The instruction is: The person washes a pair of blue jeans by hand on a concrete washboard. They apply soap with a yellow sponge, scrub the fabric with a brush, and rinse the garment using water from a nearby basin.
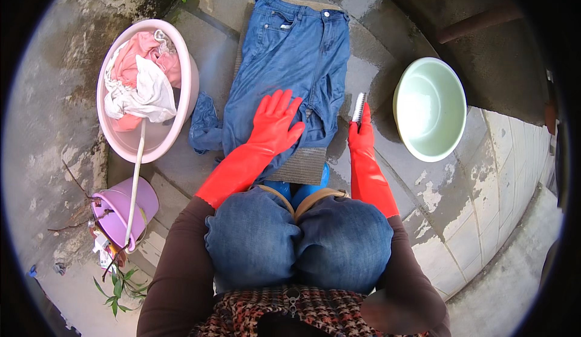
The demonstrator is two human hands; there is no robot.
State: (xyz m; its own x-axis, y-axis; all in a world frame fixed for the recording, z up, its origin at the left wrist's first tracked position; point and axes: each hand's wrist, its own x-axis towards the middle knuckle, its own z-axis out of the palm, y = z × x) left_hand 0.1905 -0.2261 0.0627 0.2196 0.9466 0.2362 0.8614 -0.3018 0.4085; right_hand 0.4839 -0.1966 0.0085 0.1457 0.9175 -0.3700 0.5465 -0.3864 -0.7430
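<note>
Item: one pair of blue jeans (290, 52), spread flat on a ribbed grey washboard (305, 166) on wet stone paving (442, 216). The jeans lie straight ahead of your knees, long axis running away from you, waistband at the far end, legs folded toward you and trailing off to your left.

Hands: two, both in red rubber gloves.
- Your left hand (275, 122) lies open, fingers spread, pressed flat on the denim near the crotch seam. It is the hand on the garment.
- Your right hand (361, 134) is closed around one scrubbing brush (359, 107), bristle head pointing away from you. It sits just beside the right edge of the jeans, off the cloth, over bare paving.
- The hands are apart, with the jeans' right half between them.

Vessels: three.
- One pink basin (184, 110) to your left, holding pink and white laundry (140, 80); a white hose (136, 179) runs into it.
- One pale green basin (431, 108) to your right, with nothing visible inside.
- One small lilac bucket (124, 210) at lower left, beside a few green leaves (118, 285).
</note>
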